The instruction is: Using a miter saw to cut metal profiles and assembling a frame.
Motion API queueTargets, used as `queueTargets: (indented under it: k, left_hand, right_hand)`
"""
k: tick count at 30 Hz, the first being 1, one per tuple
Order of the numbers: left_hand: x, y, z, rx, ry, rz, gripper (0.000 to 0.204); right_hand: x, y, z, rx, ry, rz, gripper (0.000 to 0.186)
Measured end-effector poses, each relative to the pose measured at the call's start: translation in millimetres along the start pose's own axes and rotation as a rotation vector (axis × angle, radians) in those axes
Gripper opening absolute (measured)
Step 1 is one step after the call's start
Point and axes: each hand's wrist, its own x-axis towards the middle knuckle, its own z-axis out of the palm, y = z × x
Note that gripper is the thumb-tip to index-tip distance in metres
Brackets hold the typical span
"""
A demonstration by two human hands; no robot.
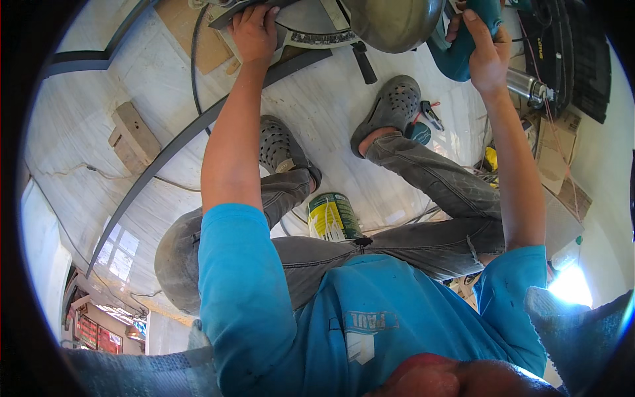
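Observation:
A miter saw stands at the top of the head view, with a rounded grey-metal blade guard (395, 23) and a curved scale on its base (319, 38). My right hand (488, 56) is wrapped round its teal handle (452, 61). To the left, my left hand (254, 33) presses with bent fingers on a dark grey metal piece (228, 14) along the saw's fence; its far end is hidden. A black lock handle (364, 63) sticks out below the guard. Under my left forearm passes a long dark metal bar (159, 161).
Between my legs stands a green and yellow paint can (333, 217). A wooden block (134, 137) lies on the left floor, beside cables. Right of my clogs are a tape measure (419, 132) and a utility knife (432, 115); a steel bottle (527, 86) and black case (585, 59) are farther right.

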Motion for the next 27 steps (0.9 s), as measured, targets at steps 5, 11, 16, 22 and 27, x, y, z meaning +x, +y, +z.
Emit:
queueTargets:
  k: [5,11,16,22,27]
  left_hand:
    - [1,5,-3,-0.063,0.032,0.015,0.015]
    - [2,4,-2,-0.048,0.031,0.033,0.015]
    - [0,4,-4,-0.036,-0.028,0.003,0.018]
    - [2,1,-2,-0.04,0.005,0.032,0.018]
    - [2,3,-3,-0.053,0.004,0.028,0.019]
  right_hand:
    - [5,16,-11,0.01,-0.073,-0.045,0.019]
    - [5,28,-21,-0.025,-0.03,-0.041,0.018]
    - [5,26,-17,-0.006,-0.057,-0.052,0.018]
    - [1,14,-10,-0.055,-0.047,-0.049,0.018]
    - [3,20,-12,-0.011,-0.064,-0.077,0.017]
